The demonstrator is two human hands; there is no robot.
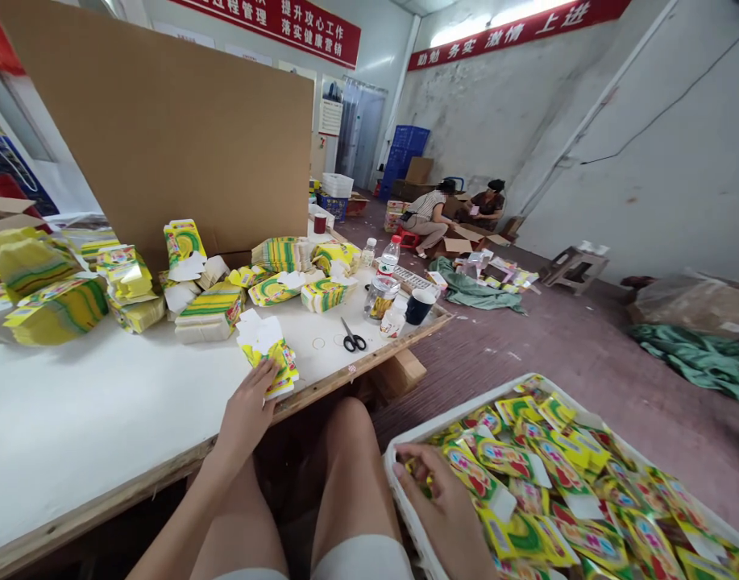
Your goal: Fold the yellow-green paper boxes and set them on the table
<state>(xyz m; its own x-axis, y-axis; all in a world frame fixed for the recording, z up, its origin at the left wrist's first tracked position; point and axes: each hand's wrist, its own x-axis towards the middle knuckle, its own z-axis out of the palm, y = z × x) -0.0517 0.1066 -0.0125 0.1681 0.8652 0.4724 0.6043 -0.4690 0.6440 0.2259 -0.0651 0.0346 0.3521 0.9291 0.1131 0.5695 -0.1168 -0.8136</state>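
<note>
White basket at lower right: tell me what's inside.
Jumbled yellow, green and red packs lie in the white basket, the right hand over its rim. Lower packs and the bottom are covered.

White table [133,403]: yellow cartons [209,310]; scissors [350,334]

The left grip [248,411] covers the lower part of a yellow carton [286,366]. Whether the right grip [445,507] touches a packet cannot be told. The white basket [407,515] runs off the right and bottom edges, the bench [103,419] off the left. What the 2 people [429,209] beyond handle is too small to tell.
</note>
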